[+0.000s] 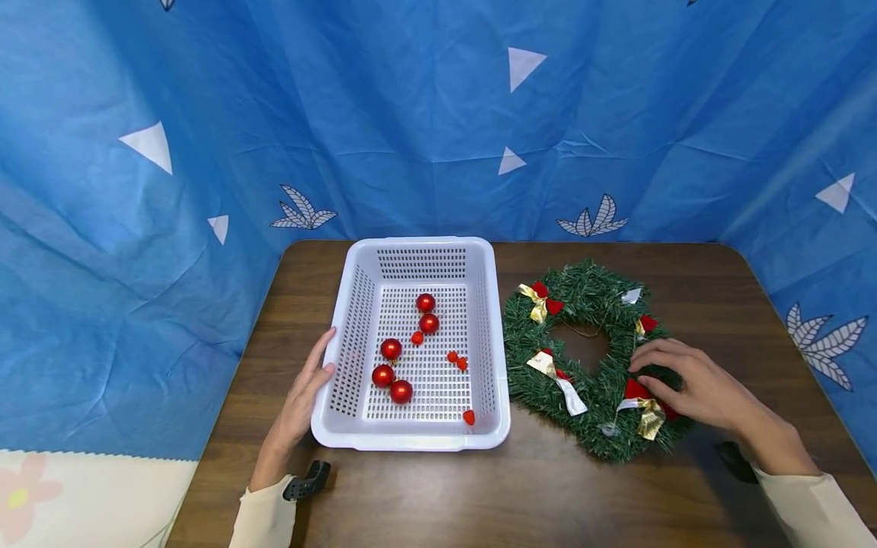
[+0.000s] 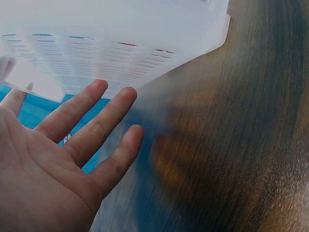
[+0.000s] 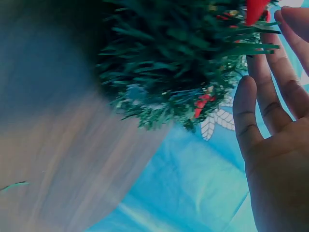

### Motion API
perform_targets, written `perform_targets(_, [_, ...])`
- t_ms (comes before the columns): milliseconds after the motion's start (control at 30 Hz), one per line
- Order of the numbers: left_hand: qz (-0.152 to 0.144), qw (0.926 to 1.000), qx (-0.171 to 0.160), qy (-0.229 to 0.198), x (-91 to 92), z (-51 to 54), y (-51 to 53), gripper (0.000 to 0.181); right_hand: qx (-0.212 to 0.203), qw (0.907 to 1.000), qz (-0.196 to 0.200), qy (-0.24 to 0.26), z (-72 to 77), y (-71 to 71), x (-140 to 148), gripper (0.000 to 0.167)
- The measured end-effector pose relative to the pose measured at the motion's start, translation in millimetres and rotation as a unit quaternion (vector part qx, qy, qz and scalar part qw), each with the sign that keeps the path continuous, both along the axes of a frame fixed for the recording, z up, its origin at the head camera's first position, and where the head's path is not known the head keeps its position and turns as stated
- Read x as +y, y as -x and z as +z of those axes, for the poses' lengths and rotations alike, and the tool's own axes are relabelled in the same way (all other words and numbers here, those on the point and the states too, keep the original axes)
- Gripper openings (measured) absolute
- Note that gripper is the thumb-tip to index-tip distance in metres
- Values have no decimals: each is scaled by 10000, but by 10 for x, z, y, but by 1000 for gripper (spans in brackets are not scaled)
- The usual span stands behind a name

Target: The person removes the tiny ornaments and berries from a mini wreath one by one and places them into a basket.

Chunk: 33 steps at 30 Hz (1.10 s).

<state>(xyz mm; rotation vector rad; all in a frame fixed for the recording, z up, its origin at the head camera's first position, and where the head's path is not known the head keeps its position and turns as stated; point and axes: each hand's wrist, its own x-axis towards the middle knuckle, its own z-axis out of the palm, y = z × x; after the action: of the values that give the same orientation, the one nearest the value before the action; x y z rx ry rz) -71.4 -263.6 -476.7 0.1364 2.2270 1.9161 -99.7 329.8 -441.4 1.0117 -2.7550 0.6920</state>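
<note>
A white plastic basket (image 1: 411, 441) holds several shiny red balls (image 1: 401, 392) and some small red pieces (image 1: 469, 417). My left hand (image 1: 296, 403) is at the basket's left side, its fingertips by the rim. In the left wrist view, the fingers of that hand (image 2: 63, 145) are spread and nearly straight near the basket's slotted wall (image 2: 159, 29). A green wreath (image 1: 589, 293) with red-and-gold bows (image 1: 541, 298) lies right of the basket. Over its right side is my right hand (image 1: 712, 392), fingers gently bent at the greenery. The right wrist view shows these fingers extended beside the wreath (image 3: 169, 63).
The basket and wreath sit side by side on a dark wooden table (image 1: 445, 498). A blue curtain (image 1: 411, 114) with white prints hangs behind and at both sides of the table. Pale floral cloth (image 1: 82, 502) shows at lower left.
</note>
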Motion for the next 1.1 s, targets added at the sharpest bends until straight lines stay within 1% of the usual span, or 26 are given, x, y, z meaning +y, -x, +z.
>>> perform_targets(133, [7, 10000, -8, 37, -4, 9, -2, 56, -62, 9998, -103, -137, -41, -31, 47, 39])
perform_targets(267, [41, 10000, 1, 90, -6, 25, -5, 56, -57, 9998, -85, -174, -49, -46, 67, 42])
perform_targets(500, [46, 10000, -75, 24, -12, 40, -10, 56, -37, 9998, -54, -194, -45, -64, 97, 44])
perform_targets(633, [80, 9999, -93, 77, -13, 57, -6, 56, -58, 9998, -63, -193, -17, -72, 100, 44])
perform_targets(900, [80, 9998, -167, 83, -20, 113, -1, 56, -30, 9999, -38, -148, 88, -70, 111, 45])
perform_targets(1100, [112, 9996, -212, 164, -6, 153, 4, 56, -39, 9995, -107, -300, 118, -91, 123, 44])
